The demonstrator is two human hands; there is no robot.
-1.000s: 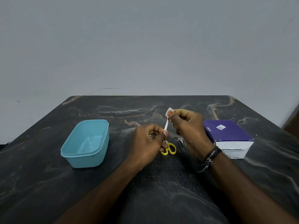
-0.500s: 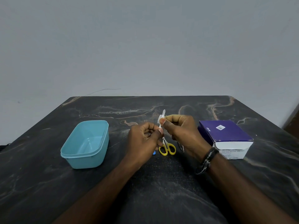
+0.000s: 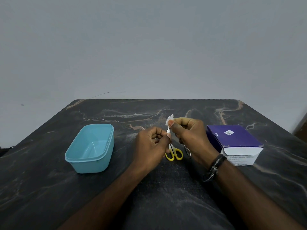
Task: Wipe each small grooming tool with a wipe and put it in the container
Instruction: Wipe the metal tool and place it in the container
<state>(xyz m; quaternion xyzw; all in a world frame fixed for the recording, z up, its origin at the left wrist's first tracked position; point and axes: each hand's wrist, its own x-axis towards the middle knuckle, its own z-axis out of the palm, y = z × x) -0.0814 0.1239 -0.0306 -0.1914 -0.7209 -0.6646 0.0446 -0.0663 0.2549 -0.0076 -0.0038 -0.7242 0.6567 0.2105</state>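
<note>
My left hand (image 3: 153, 144) pinches the lower end of a thin metal tool (image 3: 168, 130), held upright above the table. My right hand (image 3: 189, 135) pinches a small white wipe (image 3: 170, 120) around the tool's upper end. Below the hands, small scissors with yellow handles (image 3: 174, 154) lie on the table. A metal nail clipper (image 3: 187, 151) lies just right of them, partly hidden by my right hand. The open light blue container (image 3: 90, 146) stands to the left and looks empty.
A purple and white box of alcohol swabs (image 3: 235, 143) sits at the right of the dark marbled table (image 3: 149, 188). A pale wall rises behind the table's far edge.
My right hand with the wipe slid down the tool toward my left hand, then back up to its upper end. My left hand has kept its grip.
</note>
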